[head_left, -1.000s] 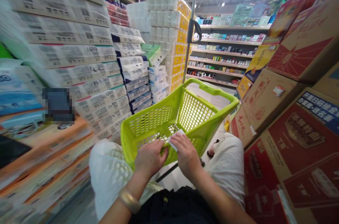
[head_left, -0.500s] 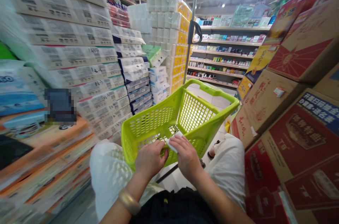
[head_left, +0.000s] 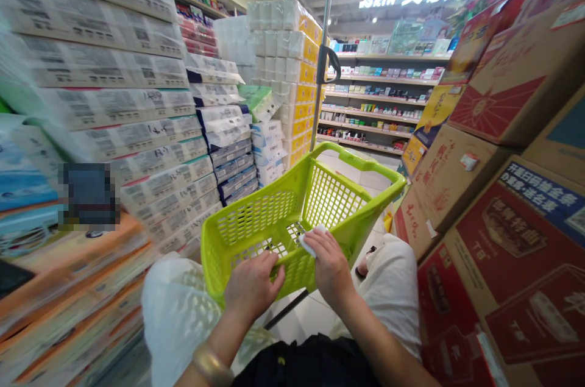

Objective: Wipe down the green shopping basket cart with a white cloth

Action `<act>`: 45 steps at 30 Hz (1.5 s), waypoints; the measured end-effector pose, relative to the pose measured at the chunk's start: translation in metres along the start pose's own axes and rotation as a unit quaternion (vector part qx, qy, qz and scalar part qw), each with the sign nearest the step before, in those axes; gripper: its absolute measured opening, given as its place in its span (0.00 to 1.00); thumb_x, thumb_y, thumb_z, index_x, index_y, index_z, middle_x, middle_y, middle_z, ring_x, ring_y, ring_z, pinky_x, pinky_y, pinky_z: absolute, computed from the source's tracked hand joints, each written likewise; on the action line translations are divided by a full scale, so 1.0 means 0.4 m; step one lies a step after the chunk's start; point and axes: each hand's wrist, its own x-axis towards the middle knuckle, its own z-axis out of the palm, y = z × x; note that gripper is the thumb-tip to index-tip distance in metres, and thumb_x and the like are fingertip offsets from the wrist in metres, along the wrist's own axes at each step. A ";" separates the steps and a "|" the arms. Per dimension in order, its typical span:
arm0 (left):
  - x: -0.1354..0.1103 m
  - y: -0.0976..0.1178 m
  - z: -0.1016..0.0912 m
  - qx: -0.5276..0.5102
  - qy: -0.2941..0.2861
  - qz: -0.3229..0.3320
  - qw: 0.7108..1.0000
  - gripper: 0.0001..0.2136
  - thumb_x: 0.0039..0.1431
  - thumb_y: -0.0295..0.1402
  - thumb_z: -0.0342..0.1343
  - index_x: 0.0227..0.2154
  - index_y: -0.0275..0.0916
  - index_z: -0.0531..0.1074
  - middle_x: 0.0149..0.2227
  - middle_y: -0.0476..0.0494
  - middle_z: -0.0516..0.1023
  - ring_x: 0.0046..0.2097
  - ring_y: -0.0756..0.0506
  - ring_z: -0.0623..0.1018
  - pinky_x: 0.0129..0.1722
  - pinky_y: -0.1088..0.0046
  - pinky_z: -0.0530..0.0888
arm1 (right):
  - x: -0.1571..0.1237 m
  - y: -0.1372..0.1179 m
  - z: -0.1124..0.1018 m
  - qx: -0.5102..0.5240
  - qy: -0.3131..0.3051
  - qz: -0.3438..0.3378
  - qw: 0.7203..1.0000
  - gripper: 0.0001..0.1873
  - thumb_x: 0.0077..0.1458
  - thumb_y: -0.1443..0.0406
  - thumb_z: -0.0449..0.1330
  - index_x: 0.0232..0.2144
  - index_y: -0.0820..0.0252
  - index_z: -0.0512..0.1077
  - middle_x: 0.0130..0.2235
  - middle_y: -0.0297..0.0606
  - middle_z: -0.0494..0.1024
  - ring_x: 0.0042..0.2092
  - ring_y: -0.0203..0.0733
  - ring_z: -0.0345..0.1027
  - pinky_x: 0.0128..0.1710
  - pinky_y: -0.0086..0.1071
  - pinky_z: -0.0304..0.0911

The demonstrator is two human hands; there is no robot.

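The left hand (head_left: 252,283) is gripping the green basket (head_left: 299,193) by its near side, fingers curled, while the right hand (head_left: 331,266) alongside is holding a white cloth (head_left: 307,245) under extended fingers.

The floor (head_left: 299,321) is made of shiny white tiles. A green basket (head_left: 256,216) stands over it, but its bottom is hard to see, so I can't tell how it sits there. A foot (head_left: 362,266) in a dark shoe is on the tiles too. At the back, shelves (head_left: 388,57) hold rows of small boxes (head_left: 393,74) and, lower down, little tubes and bottles (head_left: 379,109)
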 end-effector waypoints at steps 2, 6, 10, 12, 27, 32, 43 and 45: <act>0.001 0.000 0.002 0.002 0.005 0.001 1.000 0.11 0.62 0.38 0.46 0.32 0.42 0.71 0.32 0.47 0.78 0.33 0.45 0.76 0.32 0.69 0.64 | 0.005 0.015 -0.007 -0.014 0.026 0.023 0.999 0.25 0.56 0.78 0.46 0.48 0.59 0.74 0.48 0.42 0.79 0.55 0.45 0.69 0.60 0.48 0.61; -0.001 -0.003 0.007 0.003 0.004 0.005 1.000 0.11 0.62 0.38 0.46 0.32 0.42 0.72 0.32 0.47 0.78 0.32 0.44 0.76 0.31 0.69 0.64 | -0.003 -0.022 0.013 0.012 -0.012 -0.005 1.000 0.24 0.56 0.78 0.47 0.49 0.59 0.73 0.49 0.42 0.79 0.55 0.44 0.69 0.60 0.46 0.60; -0.005 -0.005 0.005 0.006 0.009 0.011 1.000 0.10 0.62 0.38 0.46 0.32 0.42 0.72 0.32 0.47 0.78 0.32 0.44 0.76 0.31 0.69 0.64 | -0.007 -0.032 0.019 0.027 -0.035 -0.037 0.998 0.25 0.56 0.78 0.47 0.50 0.58 0.73 0.49 0.40 0.79 0.56 0.43 0.68 0.60 0.44 0.61; -0.006 -0.004 0.003 0.010 0.014 0.011 1.000 0.11 0.62 0.38 0.46 0.32 0.42 0.71 0.32 0.47 0.78 0.32 0.44 0.76 0.31 0.69 0.64 | 0.001 -0.004 0.005 0.012 -0.013 -0.016 1.000 0.26 0.55 0.79 0.46 0.49 0.58 0.73 0.49 0.41 0.79 0.56 0.44 0.68 0.60 0.45 0.60; -0.007 -0.007 0.011 0.004 0.031 0.007 0.999 0.10 0.61 0.38 0.47 0.32 0.42 0.72 0.32 0.48 0.78 0.32 0.44 0.75 0.31 0.69 0.64 | 0.009 0.032 -0.004 0.001 0.033 0.024 0.999 0.26 0.54 0.79 0.46 0.48 0.59 0.74 0.48 0.44 0.79 0.55 0.45 0.69 0.60 0.48 0.59; -0.004 -0.007 0.010 0.010 0.019 0.004 1.000 0.10 0.61 0.38 0.47 0.32 0.43 0.72 0.32 0.48 0.78 0.32 0.44 0.76 0.31 0.69 0.64 | -0.004 -0.001 0.013 0.025 -0.011 -0.009 1.000 0.27 0.53 0.79 0.47 0.50 0.59 0.73 0.49 0.43 0.78 0.56 0.44 0.68 0.60 0.47 0.60; 0.010 -0.026 0.002 0.001 0.005 0.016 1.000 0.13 0.62 0.41 0.46 0.30 0.42 0.72 0.31 0.47 0.78 0.32 0.45 0.75 0.31 0.70 0.64 | 0.017 0.028 0.001 0.006 0.010 0.025 1.000 0.25 0.55 0.78 0.47 0.48 0.58 0.75 0.48 0.42 0.79 0.54 0.45 0.69 0.61 0.49 0.59; 0.016 -0.035 0.003 -0.002 0.001 0.019 1.000 0.14 0.62 0.42 0.45 0.30 0.42 0.72 0.31 0.47 0.78 0.32 0.45 0.76 0.31 0.70 0.63 | 0.010 0.010 0.017 0.018 -0.015 0.002 1.000 0.25 0.55 0.78 0.47 0.49 0.59 0.74 0.49 0.43 0.79 0.55 0.45 0.69 0.60 0.48 0.60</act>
